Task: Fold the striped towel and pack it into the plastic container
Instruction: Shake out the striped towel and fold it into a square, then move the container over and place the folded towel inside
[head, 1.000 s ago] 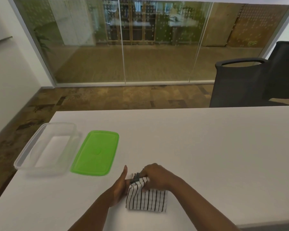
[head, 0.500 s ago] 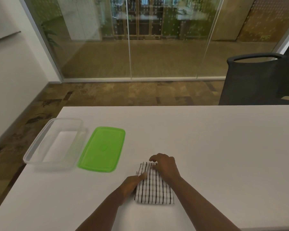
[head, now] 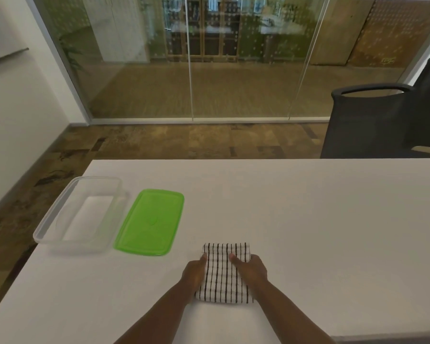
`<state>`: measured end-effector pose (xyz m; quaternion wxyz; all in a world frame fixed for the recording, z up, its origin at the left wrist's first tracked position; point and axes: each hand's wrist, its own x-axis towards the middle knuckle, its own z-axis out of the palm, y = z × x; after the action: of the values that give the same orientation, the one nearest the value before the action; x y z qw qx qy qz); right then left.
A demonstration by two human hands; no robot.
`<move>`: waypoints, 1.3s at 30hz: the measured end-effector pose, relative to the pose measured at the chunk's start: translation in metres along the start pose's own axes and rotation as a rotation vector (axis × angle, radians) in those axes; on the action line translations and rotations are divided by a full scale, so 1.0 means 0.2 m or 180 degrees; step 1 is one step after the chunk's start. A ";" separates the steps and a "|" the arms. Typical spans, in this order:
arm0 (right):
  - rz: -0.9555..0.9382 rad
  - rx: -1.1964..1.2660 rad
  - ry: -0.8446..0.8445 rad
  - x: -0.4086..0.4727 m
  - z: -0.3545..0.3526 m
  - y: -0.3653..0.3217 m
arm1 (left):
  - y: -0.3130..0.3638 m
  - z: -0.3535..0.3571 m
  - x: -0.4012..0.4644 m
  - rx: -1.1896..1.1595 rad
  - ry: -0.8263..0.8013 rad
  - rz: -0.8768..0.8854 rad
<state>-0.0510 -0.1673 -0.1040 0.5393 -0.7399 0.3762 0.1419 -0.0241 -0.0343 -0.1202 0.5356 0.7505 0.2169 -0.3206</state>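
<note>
The striped towel (head: 224, 271), white with thin black lines, lies folded into a small thick rectangle on the white table near its front edge. My left hand (head: 194, 274) grips its left side and my right hand (head: 251, 270) grips its right side, thumbs on top. The clear plastic container (head: 60, 224) stands with nothing in it at the table's left end. Its green lid (head: 150, 223) lies flat just right of it, between container and towel.
The white table (head: 308, 219) stretches wide to the right. Black office chairs (head: 372, 125) stand beyond its far right edge. A glass wall runs behind, and the table's left edge drops to a brown floor.
The towel went from a half-made fold under my right hand to a flat neat rectangle. Both hands shifted from its top to its two sides.
</note>
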 end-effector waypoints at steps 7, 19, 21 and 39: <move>0.0104 0.1099 -0.0921 -0.03 -0.08 -0.07 | 0.09 -0.02 -0.06 -0.0117 0.0468 0.0324; -0.0052 0.1652 -0.1528 -0.11 -0.19 -0.23 | 0.26 -0.13 -0.13 -0.1141 -0.0640 0.0412; -0.0025 0.1783 -0.1497 -0.12 -0.19 -0.23 | 0.27 -0.12 -0.14 -0.1225 -0.0285 0.0655; -0.0204 0.1155 -0.1040 -0.19 -0.04 -0.28 | 0.25 -0.18 -0.19 -0.0530 0.0299 0.1091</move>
<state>-0.0386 -0.1520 -0.0399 0.7212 -0.6097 0.2797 0.1726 -0.0088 -0.0157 -0.0524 0.6319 0.7437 0.1366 -0.1703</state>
